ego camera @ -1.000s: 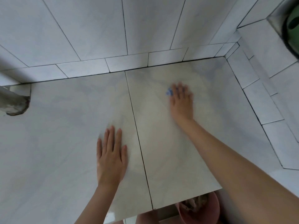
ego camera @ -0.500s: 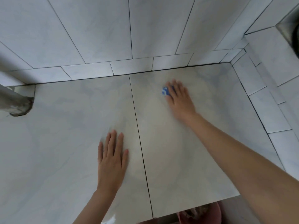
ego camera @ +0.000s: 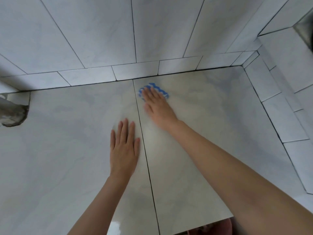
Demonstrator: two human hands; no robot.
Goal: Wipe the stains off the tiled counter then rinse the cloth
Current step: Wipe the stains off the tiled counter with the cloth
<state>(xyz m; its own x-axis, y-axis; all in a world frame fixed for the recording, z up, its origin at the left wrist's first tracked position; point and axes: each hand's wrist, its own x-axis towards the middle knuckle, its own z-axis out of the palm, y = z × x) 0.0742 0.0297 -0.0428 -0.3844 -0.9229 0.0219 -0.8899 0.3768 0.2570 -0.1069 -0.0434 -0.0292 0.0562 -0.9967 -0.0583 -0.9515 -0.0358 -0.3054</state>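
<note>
Our tiled counter (ego camera: 211, 119) fills the middle and lower frame. Its back edge meets the wall tiles (ego camera: 101, 31) along a dark line across the upper middle, its right edge runs diagonally down the right side, and its front edge shows at lower right. Wide bare tile lies left and right of our hands. A grout seam (ego camera: 147, 164) splits the counter at centre. Our left hand (ego camera: 124, 150) lies flat just left of it, fingers straight and together, holding nothing. Our right hand (ego camera: 157, 106), slightly blurred, presses straight fingers on the blue-and-white cloth (ego camera: 165, 93), just right of the seam near the back edge.
</note>
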